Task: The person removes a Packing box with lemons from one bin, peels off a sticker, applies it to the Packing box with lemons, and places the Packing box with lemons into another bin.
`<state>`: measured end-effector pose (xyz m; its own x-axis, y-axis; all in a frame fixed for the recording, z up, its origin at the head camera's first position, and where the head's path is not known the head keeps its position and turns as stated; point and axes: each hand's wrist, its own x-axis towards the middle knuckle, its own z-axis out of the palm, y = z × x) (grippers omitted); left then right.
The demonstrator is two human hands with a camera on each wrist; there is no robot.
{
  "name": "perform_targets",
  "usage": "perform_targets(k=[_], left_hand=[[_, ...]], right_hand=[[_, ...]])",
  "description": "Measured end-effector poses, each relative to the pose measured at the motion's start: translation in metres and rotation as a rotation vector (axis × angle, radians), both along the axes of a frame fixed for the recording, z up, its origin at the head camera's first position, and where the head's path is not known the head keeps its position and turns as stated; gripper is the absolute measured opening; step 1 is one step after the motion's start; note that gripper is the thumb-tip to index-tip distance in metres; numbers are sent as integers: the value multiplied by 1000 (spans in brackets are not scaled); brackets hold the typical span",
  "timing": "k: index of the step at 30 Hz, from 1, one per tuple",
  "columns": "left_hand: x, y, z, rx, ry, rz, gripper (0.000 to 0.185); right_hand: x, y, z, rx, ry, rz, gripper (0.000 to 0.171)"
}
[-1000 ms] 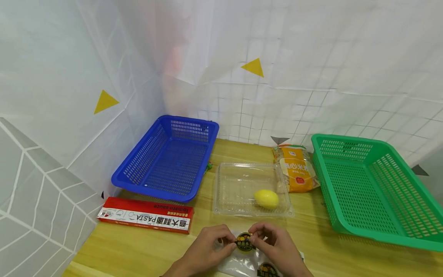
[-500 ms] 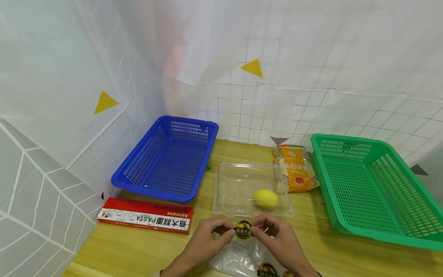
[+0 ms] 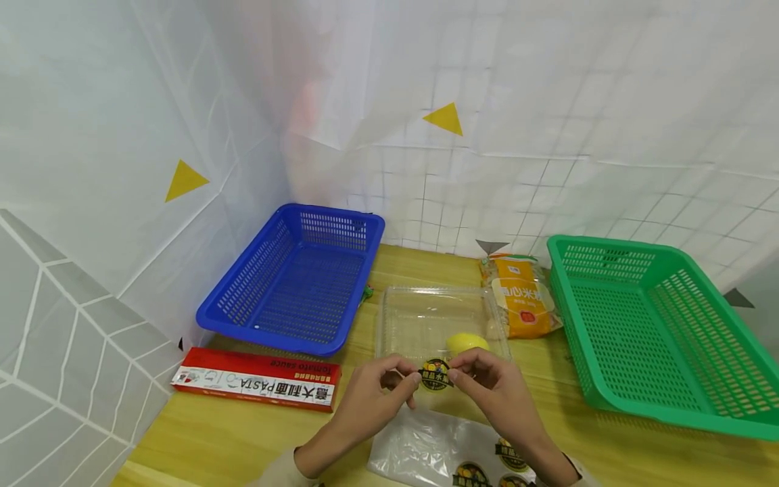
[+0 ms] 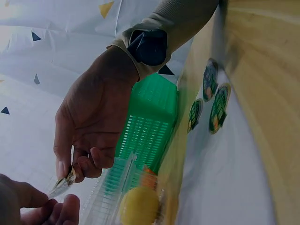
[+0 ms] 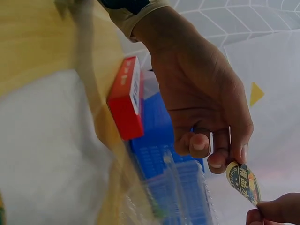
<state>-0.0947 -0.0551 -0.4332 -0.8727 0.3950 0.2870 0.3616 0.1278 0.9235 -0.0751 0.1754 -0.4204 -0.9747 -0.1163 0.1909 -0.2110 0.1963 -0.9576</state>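
Observation:
A round black-and-gold fruit sticker (image 3: 435,375) is stretched between my two hands, above the near edge of a clear plastic box (image 3: 420,325). My left hand (image 3: 379,392) pinches its left edge between thumb and forefinger. On the opposite edge, my right hand (image 3: 496,396) pinches it the same way. Inside the box lies a yellow lemon (image 3: 467,342), partly covered by my right hand in the head view. Below the hands, the sticker sheet (image 3: 420,446) lies on the table with several more round stickers at its right part.
A blue basket (image 3: 290,347) stands at the back left, with a red pasta box (image 3: 255,379) in front of it. An orange food bag (image 3: 522,304) leans by the green basket (image 3: 608,402) on the right. A white sheeted wall (image 3: 517,189) rises behind the table.
Both hands have lifted the sticker off the sheet and moved it forward, up to the near edge of the clear box. The sheet now lies apart on the table.

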Motion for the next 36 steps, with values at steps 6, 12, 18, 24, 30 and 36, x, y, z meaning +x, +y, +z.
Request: perform_targets(k=[6,12,18,24,30,36], left_hand=[[-12,3,14,-63,33,15,6],[-24,5,26,-80,86,39,4],[-36,8,34,-95,100,76,5],[-49,11,33,-178,181,148,4],[-64,15,27,-333,314,219,4],[-72,21,25,-401,391,232,6]], right_hand=[[-13,1,8,42,27,-19,6],[-25,-1,17,43,49,-34,7],[-37,-2,23,66,84,-51,7],[-53,-1,24,144,102,-69,8],[-68,0,19,186,128,-87,7],[-77,2,12,237,169,-123,6]])
